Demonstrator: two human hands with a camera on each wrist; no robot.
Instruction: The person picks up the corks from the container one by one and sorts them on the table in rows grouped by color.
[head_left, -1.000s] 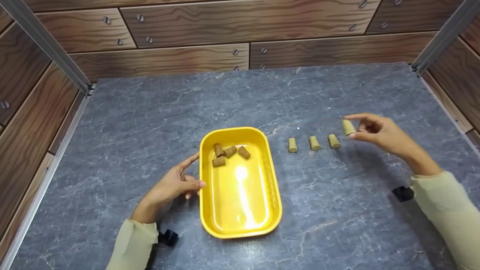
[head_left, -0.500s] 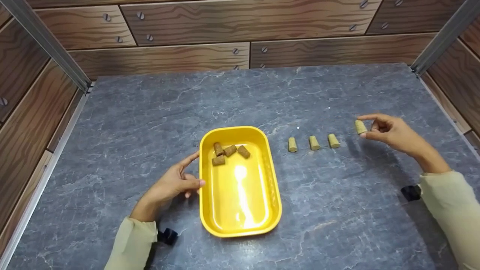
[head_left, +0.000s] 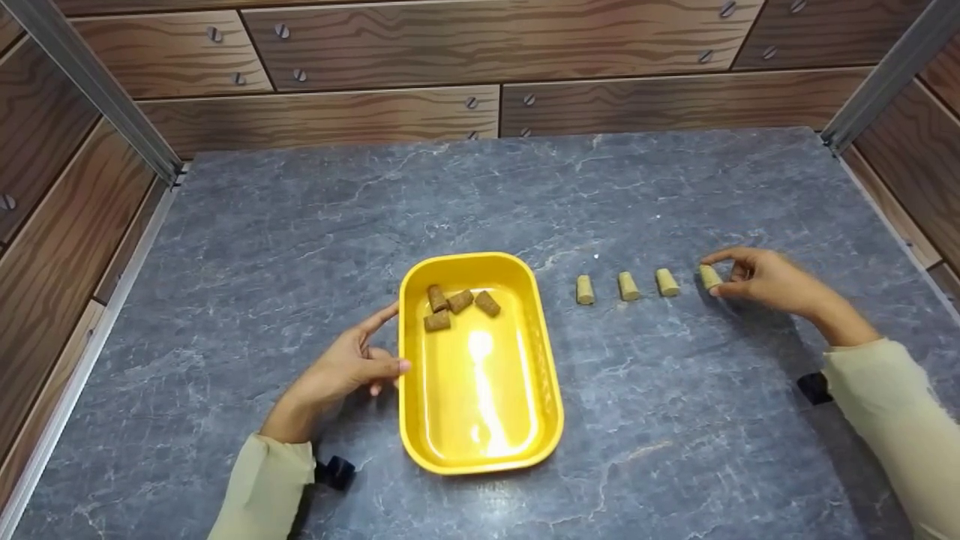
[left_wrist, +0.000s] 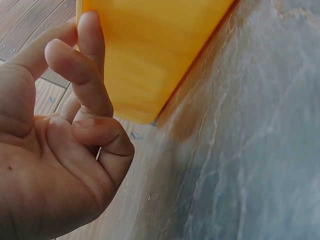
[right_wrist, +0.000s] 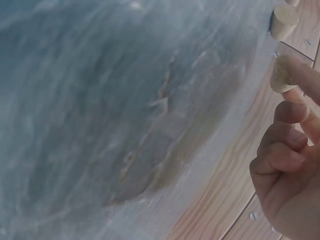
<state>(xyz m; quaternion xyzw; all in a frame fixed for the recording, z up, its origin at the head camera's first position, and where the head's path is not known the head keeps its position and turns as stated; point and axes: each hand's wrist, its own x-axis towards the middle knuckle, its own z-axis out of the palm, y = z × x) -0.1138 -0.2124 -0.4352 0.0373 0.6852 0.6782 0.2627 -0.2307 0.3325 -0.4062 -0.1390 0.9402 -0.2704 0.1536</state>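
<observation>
The right hand (head_left: 772,283) pinches a tapered pale-tan cork stopper (head_left: 708,277) between thumb and forefinger, just beyond the right end of a row of three matching pale-tan stoppers (head_left: 628,286) on the grey marbled bench (head_left: 360,217); whether its base touches the bench cannot be told. The left hand (head_left: 341,367) grips the left rim of a yellow rectangular plastic tray (head_left: 454,397) holding four short brown cork cylinders (head_left: 460,302). The step in hand appears to be positioning that stopper in line, and the next move likely calls for steady seating before the fingers part.
</observation>
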